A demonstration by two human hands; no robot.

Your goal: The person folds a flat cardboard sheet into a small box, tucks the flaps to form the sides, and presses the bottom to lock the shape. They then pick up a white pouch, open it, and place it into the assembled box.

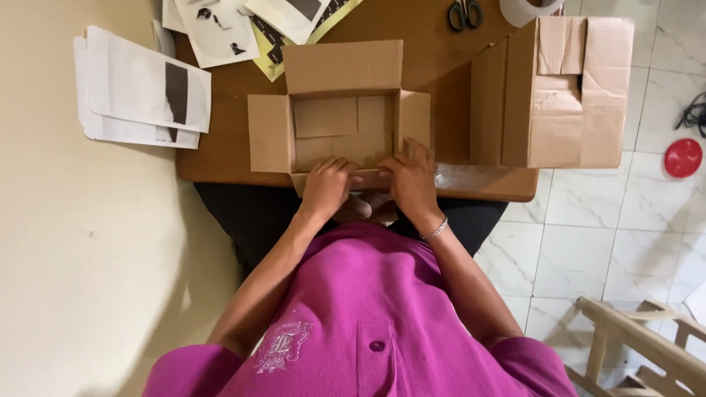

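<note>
An open brown cardboard box (340, 117) sits on a wooden table (220, 154), its four flaps spread out and flat cardboard pieces lining its bottom. My left hand (327, 185) presses on the near flap at the table's front edge, fingers curled over it. My right hand (410, 176), with a thin bracelet on the wrist, lies flat beside it on the same flap and the box's near right corner. The two hands almost touch.
A larger cardboard box (559, 92) stands at the table's right end. Scissors (465, 13) and a tape roll (523, 9) lie at the back. Printed paper sheets (143, 92) overhang the left side. A red disc (682, 157) and a wooden frame (640, 345) are on the tiled floor.
</note>
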